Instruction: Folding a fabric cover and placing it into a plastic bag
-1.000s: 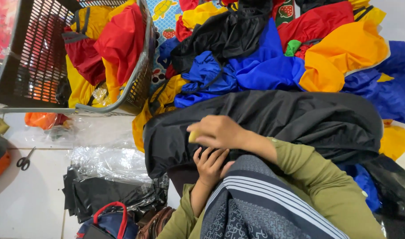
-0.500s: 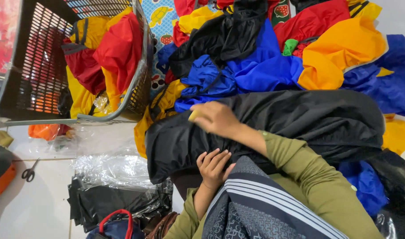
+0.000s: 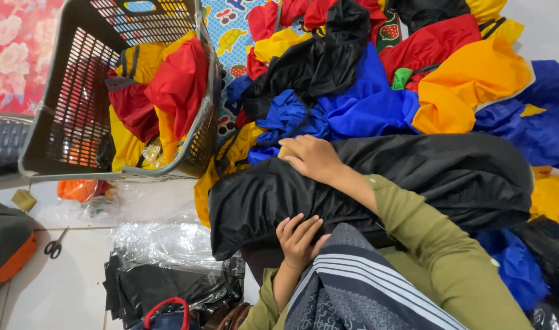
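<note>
Both hands lie flat, gripping nothing: right hand (image 3: 313,157) and left hand (image 3: 298,238) press the black cloth (image 3: 414,177). Thin, slippery, light; pinch its edges.

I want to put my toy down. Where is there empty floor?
Bare white floor tiles show by the small black-handled scissors, left of the crinkly clear plastic bags. The heap of colourful shiny garments crowds everything else.

Grey laundry basket (image 3: 78,162), scissors (image 3: 54,243), plastic bags (image 3: 169,244) on floor.
</note>
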